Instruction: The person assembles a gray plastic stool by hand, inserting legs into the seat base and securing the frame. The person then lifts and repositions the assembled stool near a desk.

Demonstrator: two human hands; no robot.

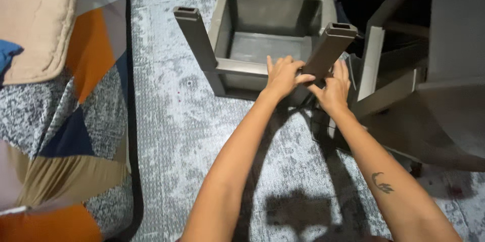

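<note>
A grey hollow square leg (328, 50) leans at a tilt over the near right corner of an upturned grey furniture frame (275, 19) that rests on a mottled grey carpet (177, 136), both of the person's hands closed around the leg's lower end. The left hand (283, 75) wraps its fingers over the base from the frame's side, thumb pressed against the leg; the right hand (333, 88) grips from the opposite side, fingers curled behind it. How the leg's foot meets the corner is hidden behind the hands. A second leg (194, 37) stands at the frame's near left corner, slanting slightly outward. Right of the frame, loose grey panels (384, 70) lean together, near the right hand. Left of the frame, beyond the carpet, lies a patchwork cover (76, 121) in orange, navy and tan. The risks, as judged from here: forced while tilted, the leg could jam or seat crooked, a fingertip could be pinched at the joint, or a slip could knock the leaning panels over.
</note>
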